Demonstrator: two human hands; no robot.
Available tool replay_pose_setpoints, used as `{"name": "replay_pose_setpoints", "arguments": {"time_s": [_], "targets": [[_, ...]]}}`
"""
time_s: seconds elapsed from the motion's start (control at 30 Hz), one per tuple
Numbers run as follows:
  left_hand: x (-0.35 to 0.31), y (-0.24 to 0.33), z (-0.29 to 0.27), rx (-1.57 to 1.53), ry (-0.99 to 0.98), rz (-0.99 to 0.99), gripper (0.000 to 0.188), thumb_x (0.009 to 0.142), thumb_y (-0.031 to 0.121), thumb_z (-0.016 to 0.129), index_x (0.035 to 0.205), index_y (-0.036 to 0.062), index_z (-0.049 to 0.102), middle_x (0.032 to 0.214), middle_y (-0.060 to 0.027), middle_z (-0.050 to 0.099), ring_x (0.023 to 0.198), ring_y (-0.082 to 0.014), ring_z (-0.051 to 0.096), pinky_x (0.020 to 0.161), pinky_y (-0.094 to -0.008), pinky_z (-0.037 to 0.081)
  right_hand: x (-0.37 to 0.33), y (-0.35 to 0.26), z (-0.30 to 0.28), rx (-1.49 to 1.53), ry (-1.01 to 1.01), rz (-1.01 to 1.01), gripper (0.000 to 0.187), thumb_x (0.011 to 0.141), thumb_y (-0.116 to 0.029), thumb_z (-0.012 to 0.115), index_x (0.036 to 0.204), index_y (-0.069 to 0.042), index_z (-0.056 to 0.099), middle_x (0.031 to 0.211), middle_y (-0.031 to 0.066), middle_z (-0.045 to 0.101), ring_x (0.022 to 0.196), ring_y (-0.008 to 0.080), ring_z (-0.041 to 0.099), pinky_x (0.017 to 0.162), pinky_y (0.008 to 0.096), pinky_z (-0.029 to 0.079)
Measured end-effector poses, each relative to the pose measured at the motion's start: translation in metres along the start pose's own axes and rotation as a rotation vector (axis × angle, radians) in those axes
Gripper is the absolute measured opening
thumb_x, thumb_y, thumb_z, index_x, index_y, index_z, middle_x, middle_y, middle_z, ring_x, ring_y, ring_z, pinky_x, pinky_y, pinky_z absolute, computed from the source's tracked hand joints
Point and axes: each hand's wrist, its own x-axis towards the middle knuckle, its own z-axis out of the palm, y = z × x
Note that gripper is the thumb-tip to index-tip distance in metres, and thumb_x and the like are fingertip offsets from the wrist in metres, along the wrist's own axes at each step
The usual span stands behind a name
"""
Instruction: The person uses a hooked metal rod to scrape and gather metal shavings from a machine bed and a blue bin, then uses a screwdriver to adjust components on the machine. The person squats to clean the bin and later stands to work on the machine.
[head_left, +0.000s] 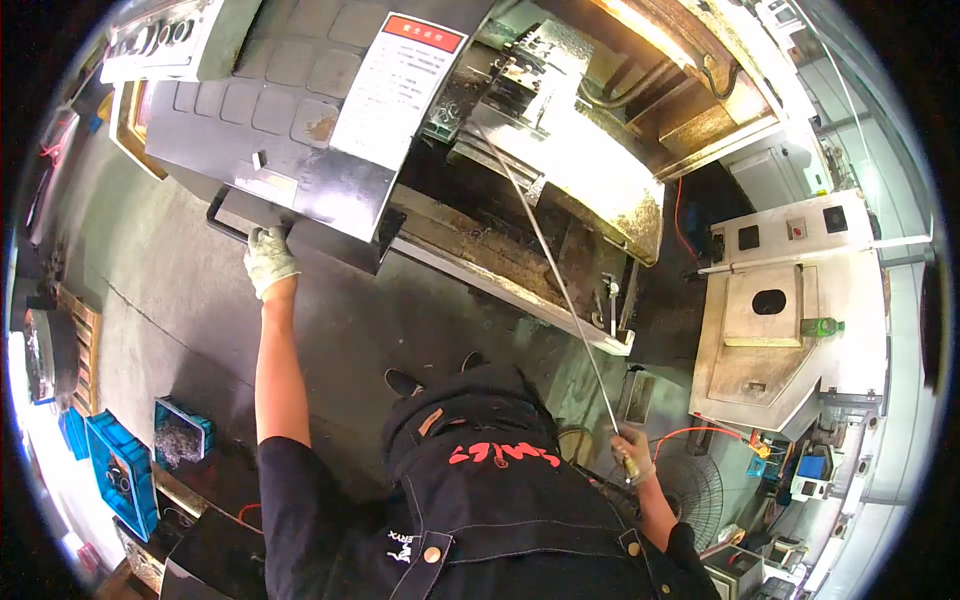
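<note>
My left hand (272,265), in a pale work glove, closes around the end of the black door handle (226,226) on the dark sliding door (300,165) of a machine tool. My right hand (632,455) grips the lower end of a long thin metal rod (548,252). Up and to the left, the rod slants across the machine's opening; its far end lies near the metal fixture (530,75) inside. Below the fixture, the machine's bed (480,245) looks dark and brownish with grime.
A sign sheet with a red header (400,85) is stuck to the door. To the right stands a cream machine cabinet (790,300) with a green bottle (822,327) on it. A fan (695,495) is near my right forearm. Blue crates (122,470) stand at lower left.
</note>
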Motion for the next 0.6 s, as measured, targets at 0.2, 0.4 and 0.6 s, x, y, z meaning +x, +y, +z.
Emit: {"name": "replay_pose_setpoints", "arguments": {"time_s": [0.2,0.4,0.6], "targets": [[0.007,-0.012,0.003,-0.043,-0.024,-0.082,0.012,0.077,0.007,0.052,0.088,0.0074,0.058,0.090,-0.0131,0.060,0.097,-0.0319,0.056,0.074,-0.0433,0.049,-0.058,0.010,-0.052,-0.394,0.091,0.053,0.029,0.079,-0.016,0.062,0.099,0.005,0.063,0.065,-0.0030,0.052,0.053,0.0042,0.042,0.046,0.0226,0.032],[0.019,-0.036,0.010,-0.055,-0.051,-0.175,0.025,0.079,0.008,0.050,0.100,0.0114,0.062,0.099,-0.0171,0.059,0.093,-0.0350,0.059,0.076,-0.0434,0.050,-0.083,-0.050,-0.085,-0.521,-0.067,0.154,0.021,0.078,-0.012,0.064,0.092,0.003,0.068,0.067,-0.0007,0.058,0.059,0.0058,0.048,0.052,0.0231,0.037],[0.007,-0.029,-0.002,-0.153,-0.092,-0.176,0.050,0.071,0.021,0.067,0.117,0.0051,0.052,0.119,-0.0216,0.051,0.113,-0.0388,0.047,0.097,-0.0437,0.039,0.018,-0.048,-0.022,-0.754,-0.301,-0.028,0.028,0.077,-0.015,0.066,0.100,0.001,0.065,0.066,-0.0007,0.058,0.060,0.0067,0.049,0.053,0.0231,0.040]]}}
